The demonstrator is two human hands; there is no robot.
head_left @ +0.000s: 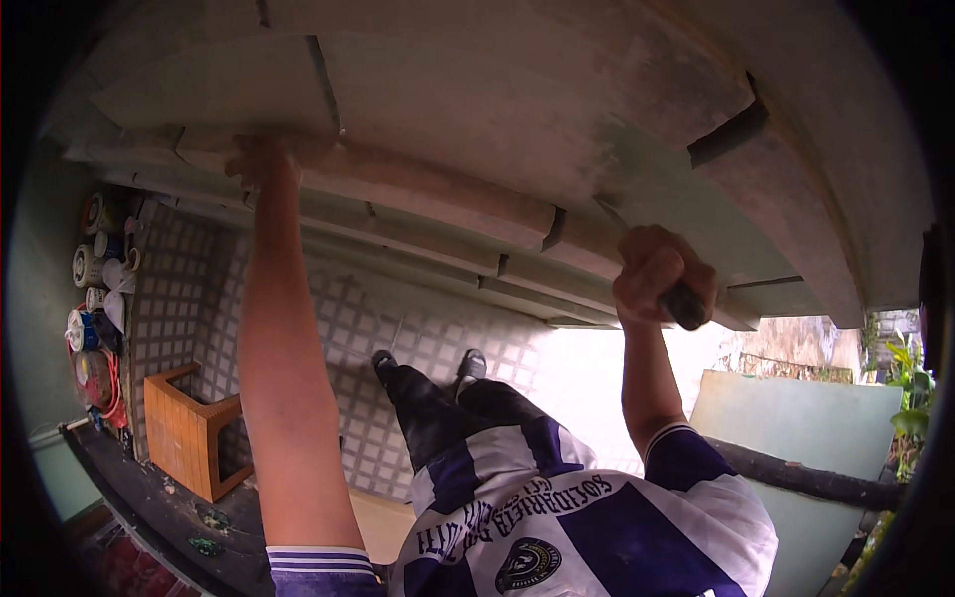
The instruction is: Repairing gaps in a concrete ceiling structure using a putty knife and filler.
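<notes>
My left hand (263,163) reaches up and rests against the edge of a pale stepped ledge (418,184), its fingers somewhat apart and partly blurred. In a fist, my right hand (657,271) grips a tool by its dark handle (682,306); the handle's butt end sticks out below the fist. A thin piece of this tool shows above the knuckles against the pale greenish surface (557,119), but its full shape is hidden. Dark gaps or strips cut across the ledges, one of them (553,229) just left of my right hand.
An orange-brown wooden stool (184,433) stands at lower left, near a dark counter edge (229,542). Cups and containers (92,267) line the left wall. Patterned tiles (348,418) lie under my feet. At right are a pale panel (786,418), a dark bar (806,478) and plants (907,398).
</notes>
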